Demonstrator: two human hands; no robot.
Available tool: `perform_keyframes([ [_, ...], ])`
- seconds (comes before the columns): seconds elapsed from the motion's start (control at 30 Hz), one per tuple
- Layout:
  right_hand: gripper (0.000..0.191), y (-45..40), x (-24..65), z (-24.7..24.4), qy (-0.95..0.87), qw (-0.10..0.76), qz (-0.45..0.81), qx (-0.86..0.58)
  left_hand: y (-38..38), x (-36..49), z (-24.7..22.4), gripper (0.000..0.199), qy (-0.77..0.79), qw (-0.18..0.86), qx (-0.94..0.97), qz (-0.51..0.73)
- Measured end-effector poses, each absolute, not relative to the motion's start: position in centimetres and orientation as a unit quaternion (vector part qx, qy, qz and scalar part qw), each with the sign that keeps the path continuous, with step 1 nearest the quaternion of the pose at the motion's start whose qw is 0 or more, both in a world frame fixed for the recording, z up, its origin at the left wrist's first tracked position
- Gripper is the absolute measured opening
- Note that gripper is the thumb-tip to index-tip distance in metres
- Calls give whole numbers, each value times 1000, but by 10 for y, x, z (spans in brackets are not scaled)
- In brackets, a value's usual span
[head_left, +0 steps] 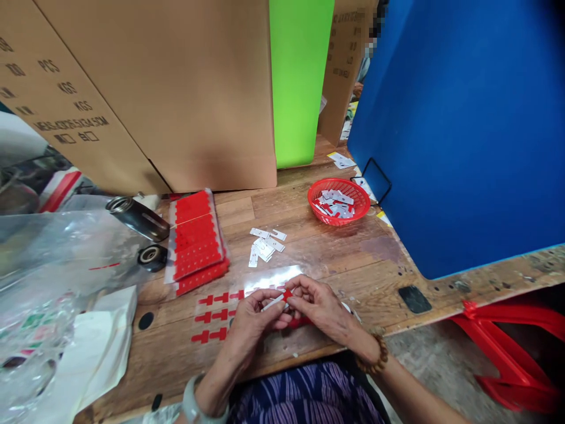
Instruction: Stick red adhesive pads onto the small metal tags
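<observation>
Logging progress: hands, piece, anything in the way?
Left hand holding white strip. Right hand pinching red tab beside it. Loose pieces, basket beyond both, not blocking.

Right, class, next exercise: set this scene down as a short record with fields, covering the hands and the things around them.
Left hand: pinches a pale strip
Right hand: fingertips on a small red piece, close against the strip
Partly under hands: clear sheet with rows of red T-shapes
Beyond hands: loose heap of pale slotted pieces
Basket: red, holds pale and red pieces
Left of heap: red stack, dark flask
</observation>
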State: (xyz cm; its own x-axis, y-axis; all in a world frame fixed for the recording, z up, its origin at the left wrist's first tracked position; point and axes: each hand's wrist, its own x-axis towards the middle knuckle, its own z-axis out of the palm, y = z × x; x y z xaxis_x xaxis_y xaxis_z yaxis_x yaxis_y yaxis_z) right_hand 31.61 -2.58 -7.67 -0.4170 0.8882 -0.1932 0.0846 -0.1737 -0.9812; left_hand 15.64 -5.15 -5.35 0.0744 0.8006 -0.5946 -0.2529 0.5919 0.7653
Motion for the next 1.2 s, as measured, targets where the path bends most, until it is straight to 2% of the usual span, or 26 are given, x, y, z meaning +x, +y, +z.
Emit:
perform_keyframes([
  [0.17,11,-22,314,-66,-650,321,523,-448,-46,157,-51,43,567,670,267,397],
  [0.43,18,-21,302,-69,-714,428,350,-428,-40,158,-46,43,563,657,250,434],
  [0.67,23,-17,302,-74,-787,413,218,-403,-39,156,-43,43,549,668,229,447],
  [1.03,17,-16,300,-73,-839,378,164,-356,-43,154,-42,37,559,641,261,456],
  [1.2,17,-14,297,-74,-843,365,191,-346,-43,150,-49,34,570,623,279,457],
])
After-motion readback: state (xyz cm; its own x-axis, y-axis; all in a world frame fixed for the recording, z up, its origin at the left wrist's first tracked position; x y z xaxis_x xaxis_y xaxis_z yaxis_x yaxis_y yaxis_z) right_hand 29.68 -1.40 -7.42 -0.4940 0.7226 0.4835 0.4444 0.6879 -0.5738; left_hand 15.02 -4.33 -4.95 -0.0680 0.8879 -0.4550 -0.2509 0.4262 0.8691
